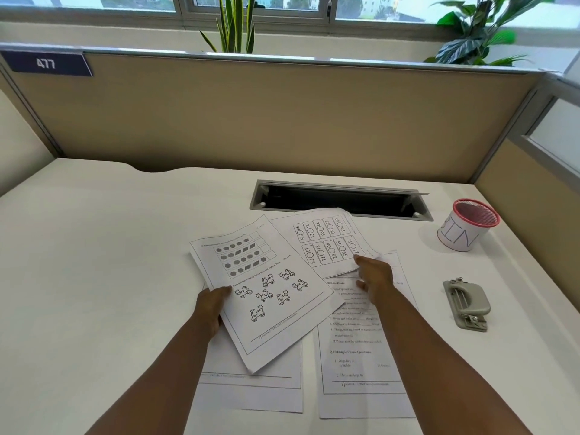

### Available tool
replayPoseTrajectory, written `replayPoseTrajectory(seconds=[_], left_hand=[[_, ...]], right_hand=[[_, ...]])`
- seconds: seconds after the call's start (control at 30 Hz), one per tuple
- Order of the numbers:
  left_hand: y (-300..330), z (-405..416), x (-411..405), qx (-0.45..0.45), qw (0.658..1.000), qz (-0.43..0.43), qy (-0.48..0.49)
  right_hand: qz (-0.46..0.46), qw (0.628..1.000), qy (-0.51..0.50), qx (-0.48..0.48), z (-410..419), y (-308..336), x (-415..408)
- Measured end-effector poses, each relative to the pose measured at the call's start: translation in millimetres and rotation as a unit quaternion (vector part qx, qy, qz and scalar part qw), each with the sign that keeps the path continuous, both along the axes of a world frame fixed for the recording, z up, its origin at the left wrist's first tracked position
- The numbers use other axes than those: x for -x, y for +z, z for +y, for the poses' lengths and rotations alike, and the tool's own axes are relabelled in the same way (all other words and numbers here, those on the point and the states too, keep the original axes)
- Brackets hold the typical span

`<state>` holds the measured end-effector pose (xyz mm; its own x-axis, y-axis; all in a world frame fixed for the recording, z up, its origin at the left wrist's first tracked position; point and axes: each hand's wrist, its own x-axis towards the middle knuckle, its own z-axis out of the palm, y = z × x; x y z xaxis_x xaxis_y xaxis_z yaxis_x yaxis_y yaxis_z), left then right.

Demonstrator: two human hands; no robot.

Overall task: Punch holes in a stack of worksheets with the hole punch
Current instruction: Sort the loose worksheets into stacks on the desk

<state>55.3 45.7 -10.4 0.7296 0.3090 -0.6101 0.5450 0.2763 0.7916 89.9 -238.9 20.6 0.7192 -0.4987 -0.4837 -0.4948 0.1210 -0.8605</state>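
Head view: worksheets (361,350) loose on desk (94,246), not yet stacked. Left hand (212,309) grasps scooter sheet (266,290); right hand (375,279) pinches number sheet (326,240). Punch (467,304) untouched, well right. Gathering, punching remain.

White desk (94,246), tan partition (266,120), daylit windows (251,3), leafy plants (483,32)

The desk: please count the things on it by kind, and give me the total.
Worksheets: 4 (scooter sheet, number sheet, text sheet, one mostly covered sheet)
Hole punch: 1
Mesh cup with red rim: 1
Total: 6
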Motion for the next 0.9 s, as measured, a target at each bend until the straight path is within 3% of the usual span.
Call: replayPoseTrajectory(seconds=[0.17,0.4,0.53,0.67,0.9], left_hand=[[4.8,-0.2,2.2,0.021,1.0,0.0,0.005],[5.5,-1.3,6.0,-0.007,0.999,-0.03,-0.036],[4.3,-1.0,6.4,-0.018,0.998,-0.042,-0.046],[2.4,-0.6,7.1,-0.02,0.998,-0.042,-0.049],[2.0,0.6,8.1,-0.026,0.997,-0.032,-0.059]], right_hand=[[-0.01,0.992,-0.072,0.106,3.0,-1.7,-1.6],[-0.143,0.955,-0.126,0.225,9.1,20.9,-1.0],[-0.194,0.938,-0.105,0.266,13.0,37.3,-7.3],[-0.252,0.887,-0.089,0.378,11.9,55.1,-11.8],[-0.402,0.793,-0.118,0.443,9.3,112.0,-17.2]])
